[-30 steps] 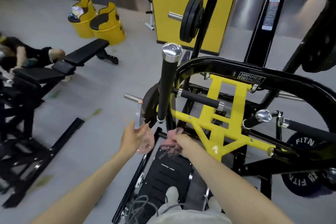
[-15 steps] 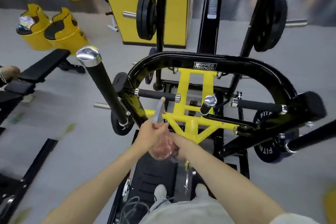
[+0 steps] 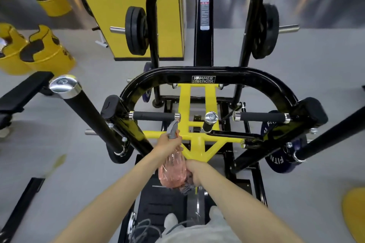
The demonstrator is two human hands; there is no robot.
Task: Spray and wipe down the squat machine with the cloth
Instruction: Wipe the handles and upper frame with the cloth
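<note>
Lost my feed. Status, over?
Left hand grips bottle, nozzle toward yellow frame. Right hand holds cloth beside bottle. Nothing in the way.

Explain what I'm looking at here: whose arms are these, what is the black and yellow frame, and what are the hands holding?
There is a single view, from a camera worn on a person's head, looking down along both bare arms. The black-and-yellow frame ahead is a squat machine in a gym. It has weight plates hung on its sides and a black footplate under the person's feet. The left hand grips a pink spray bottle near its top, with the grey nozzle pointing toward the yellow crossbar. The right hand grips a bunched patterned cloth right beside the bottle's body. The cloth appears to be held clear of the frame, not wiping.
</note>
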